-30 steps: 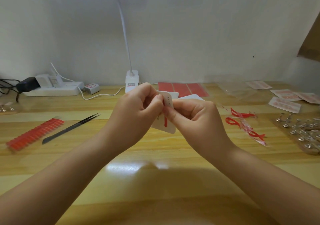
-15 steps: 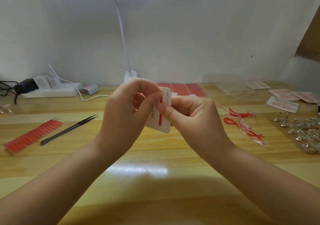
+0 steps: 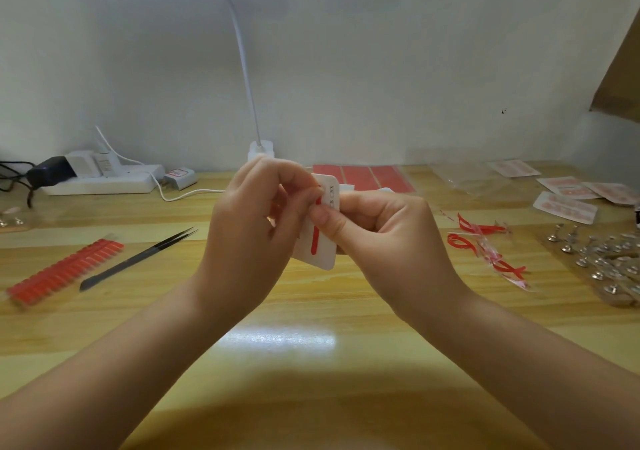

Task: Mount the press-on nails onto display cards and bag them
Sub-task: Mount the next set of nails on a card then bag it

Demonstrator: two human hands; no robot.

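Pinching white card (image 3: pixel 323 242) w/ both hands, printed text too blurred.

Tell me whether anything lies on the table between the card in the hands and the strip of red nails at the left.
Yes: the black tweezers lie slanted on the table between the white card, held above it by both hands, and the red nail strip. They touch neither.

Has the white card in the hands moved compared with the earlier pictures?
Yes. The white card has risen slightly toward the lamp base; earlier a wider gap lay between them.
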